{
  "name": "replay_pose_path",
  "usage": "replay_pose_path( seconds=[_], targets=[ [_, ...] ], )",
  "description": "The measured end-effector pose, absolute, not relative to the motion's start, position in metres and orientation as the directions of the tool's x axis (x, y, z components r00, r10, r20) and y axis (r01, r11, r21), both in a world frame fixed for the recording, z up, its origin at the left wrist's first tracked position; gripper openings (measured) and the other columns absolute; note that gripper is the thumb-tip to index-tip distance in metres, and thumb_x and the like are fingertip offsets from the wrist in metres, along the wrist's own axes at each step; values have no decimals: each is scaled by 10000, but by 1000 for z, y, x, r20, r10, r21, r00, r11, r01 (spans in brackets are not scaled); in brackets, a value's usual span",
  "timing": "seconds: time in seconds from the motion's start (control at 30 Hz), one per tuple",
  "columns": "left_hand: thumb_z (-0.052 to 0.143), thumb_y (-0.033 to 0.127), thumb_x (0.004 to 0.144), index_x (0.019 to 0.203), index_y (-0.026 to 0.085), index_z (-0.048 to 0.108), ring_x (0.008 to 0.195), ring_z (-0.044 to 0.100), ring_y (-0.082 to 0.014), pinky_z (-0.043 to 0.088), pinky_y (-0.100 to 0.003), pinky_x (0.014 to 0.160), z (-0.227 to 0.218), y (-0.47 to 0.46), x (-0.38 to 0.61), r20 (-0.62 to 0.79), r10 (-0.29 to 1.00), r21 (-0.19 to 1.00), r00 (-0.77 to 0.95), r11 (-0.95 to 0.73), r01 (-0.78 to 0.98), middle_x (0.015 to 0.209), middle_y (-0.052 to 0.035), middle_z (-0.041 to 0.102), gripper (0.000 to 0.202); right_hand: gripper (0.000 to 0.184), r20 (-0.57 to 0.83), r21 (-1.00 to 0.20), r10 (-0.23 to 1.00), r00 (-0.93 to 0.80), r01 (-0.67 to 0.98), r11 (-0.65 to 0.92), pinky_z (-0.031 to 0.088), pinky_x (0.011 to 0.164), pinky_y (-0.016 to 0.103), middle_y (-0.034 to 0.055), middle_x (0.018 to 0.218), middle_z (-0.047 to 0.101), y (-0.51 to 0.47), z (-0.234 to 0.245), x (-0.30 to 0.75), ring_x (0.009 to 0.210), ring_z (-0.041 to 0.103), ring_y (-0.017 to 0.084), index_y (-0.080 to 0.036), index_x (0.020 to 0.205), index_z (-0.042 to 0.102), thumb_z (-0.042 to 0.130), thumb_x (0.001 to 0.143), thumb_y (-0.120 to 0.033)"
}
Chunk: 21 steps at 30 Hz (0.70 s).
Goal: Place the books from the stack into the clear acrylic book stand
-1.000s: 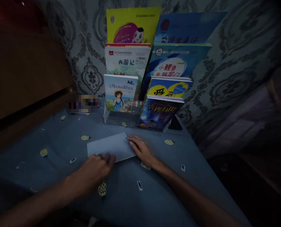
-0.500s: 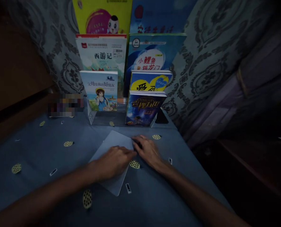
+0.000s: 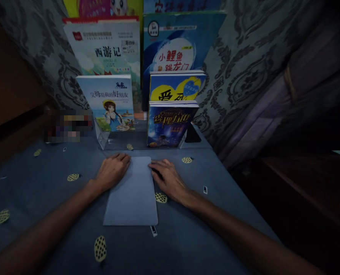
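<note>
A plain, pale rectangular notebook-like item (image 3: 132, 202) lies flat on the cloth, rounded at its near right corner. I cannot tell whether it is a booklet or a single sheet. My left hand (image 3: 112, 170) rests palm down at its upper left edge, fingers laid out flat, fingertips by the far left corner. Across from it, my right hand (image 3: 170, 177) sits at the upper right edge. Its fingers are stretched toward the far right corner, with a gap between thumb and fingers. Neither hand is wrapped around the item.
Behind it, a clear stand (image 3: 101, 139) holds several upright books, among them a light blue one (image 3: 109, 103) and a dark blue one (image 3: 170, 124). A dark flat object (image 3: 193, 135) lies beside the stand. A blurred colourful item (image 3: 68, 126) is at left. Patterned cloth (image 3: 72, 214) covers the table.
The pale item has turned from a slant to nearly straight. My left hand has moved left, off its middle to its left edge. My right hand stays by the right edge; the view has shifted.
</note>
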<state>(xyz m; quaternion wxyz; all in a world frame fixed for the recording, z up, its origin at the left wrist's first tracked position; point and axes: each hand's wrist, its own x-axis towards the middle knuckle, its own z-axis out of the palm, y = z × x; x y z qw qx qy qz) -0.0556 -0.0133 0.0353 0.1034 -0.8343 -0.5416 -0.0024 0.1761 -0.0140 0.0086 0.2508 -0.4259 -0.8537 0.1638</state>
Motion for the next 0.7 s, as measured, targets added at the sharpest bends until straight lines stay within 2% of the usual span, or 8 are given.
replay_pose_path(
  seconds=[0.1,0.2,0.33,0.5,0.7],
  targets=[
    [459,252,1005,1057,180,677,957,639,-253,512,-340,756,31,-13,-57,176,901,-189,397,-365,912,1048,-84,700,236,369,275,-467,806,-524,660,588,449,995,484,128,1283,665,-10,8,174,1161,562,282,-160,1263,654,525,917,-152],
    [469,231,998,1064,173,681,962,618,-258,494,-374,801,23,-11,-61,247,863,-170,440,-408,897,1050,-92,691,230,367,268,-447,805,-529,672,591,438,1008,475,128,1312,648,-9,8,174,1187,550,274,-168,1284,643,534,934,-171],
    [431,251,1018,1216,173,643,1047,576,-265,476,-411,875,13,-5,-62,307,778,-66,549,-558,827,1157,-110,650,300,342,260,-420,810,-526,694,585,435,1004,464,114,1328,639,-12,10,174,1198,537,275,-183,1273,650,535,951,-182],
    [400,283,1028,1355,252,576,1108,520,-271,464,-429,913,8,1,-48,310,723,46,617,-660,750,1219,-122,573,373,333,270,-385,810,-521,713,586,438,993,473,109,1305,654,-15,12,172,1156,543,280,-169,1263,652,526,955,-182],
    [406,296,1026,1385,283,550,1145,492,-291,461,-455,916,9,4,-35,288,734,1,615,-643,766,1251,-121,542,387,314,291,-353,799,-527,717,601,461,955,465,116,1257,674,-16,10,171,1126,553,281,-160,1235,663,525,953,-184]
  ],
)
